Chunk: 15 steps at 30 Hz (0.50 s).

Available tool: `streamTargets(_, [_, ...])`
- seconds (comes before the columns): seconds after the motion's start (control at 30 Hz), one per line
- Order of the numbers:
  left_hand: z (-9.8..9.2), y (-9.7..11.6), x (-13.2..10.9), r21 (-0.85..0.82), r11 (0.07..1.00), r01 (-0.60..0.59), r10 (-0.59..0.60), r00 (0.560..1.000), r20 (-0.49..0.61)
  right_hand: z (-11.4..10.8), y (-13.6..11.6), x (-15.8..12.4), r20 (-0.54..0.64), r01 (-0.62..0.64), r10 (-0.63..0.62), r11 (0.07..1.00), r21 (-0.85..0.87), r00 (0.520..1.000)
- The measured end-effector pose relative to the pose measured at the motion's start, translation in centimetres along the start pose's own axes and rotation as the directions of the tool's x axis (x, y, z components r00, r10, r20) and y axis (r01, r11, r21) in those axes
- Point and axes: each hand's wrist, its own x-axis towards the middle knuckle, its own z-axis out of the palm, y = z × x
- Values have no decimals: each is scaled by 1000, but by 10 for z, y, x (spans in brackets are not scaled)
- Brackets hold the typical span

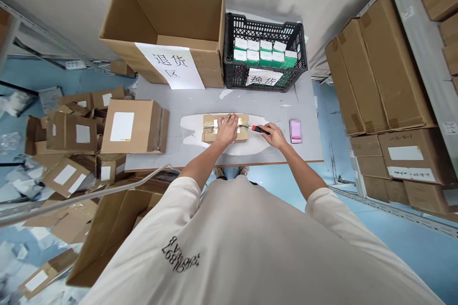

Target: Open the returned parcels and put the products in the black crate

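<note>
A small cardboard box (208,137) with clear tape and a white label lies on a white sheet (259,147) in the middle of the table. My left hand (227,129) rests on top of the box, its fingers stretched toward the far edge and partly covering the label. In my right hand (275,135) is a red and black utility knife (260,129), gripped with closed fingers. Its tip points left, at the right end of the box, along the taped middle line. Whether the blade touches the tape is too small to tell.
A large open carton (211,69) and a black crate (263,86) holding several green-white boxes (265,55) stand at the back. Right lies a phone (296,131); left, a closed box (121,126) overhangs the table (171,100). Cartons (390,66) line the right shelf.
</note>
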Motion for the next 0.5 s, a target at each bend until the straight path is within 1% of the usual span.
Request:
streamTargets(0.13, [-1,1,0,-11,1000,3,-3,1000,3,-6,0,0,5,9,-9,996,-91,1000])
streamTargets(0.27, [-1,1,0,-21,1000,5,-5,1000,-8,-13,0,4,25,65,-61,982,-175,998])
streamTargets(0.37, [1,0,0,-17,1000,1,-2,1000,-16,-14,2,3,21,72,-70,982,-172,997])
streamTargets(0.5, [3,-1,0,-7,1000,-5,5,1000,-18,-7,0,2,-8,63,-64,989,-131,998])
